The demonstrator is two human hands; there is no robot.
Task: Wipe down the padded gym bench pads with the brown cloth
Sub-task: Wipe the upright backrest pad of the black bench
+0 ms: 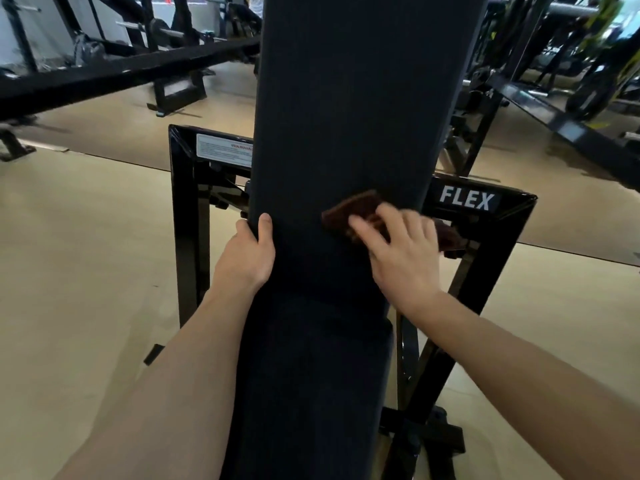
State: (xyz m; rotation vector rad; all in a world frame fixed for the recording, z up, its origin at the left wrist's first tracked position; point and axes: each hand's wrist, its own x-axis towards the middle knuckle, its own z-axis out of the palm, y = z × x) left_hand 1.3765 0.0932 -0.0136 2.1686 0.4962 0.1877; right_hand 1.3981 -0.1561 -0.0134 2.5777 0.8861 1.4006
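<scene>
Brown cloth (356,211), dark and folded flat, lies on the right side of the long black back pad (346,116), pressed down by the right hand (401,251) with spread fingers. Left hand (251,251) grips the pad's left edge, thumb on top, above the black frame (183,220).

Bench pad (349,98) runs down centre, over frame (187,216). Cloth (349,211) on pad's right side, under right hand (401,251). Left hand (251,252) on pad's left edge. Other gym equipment (145,60) behind.
</scene>
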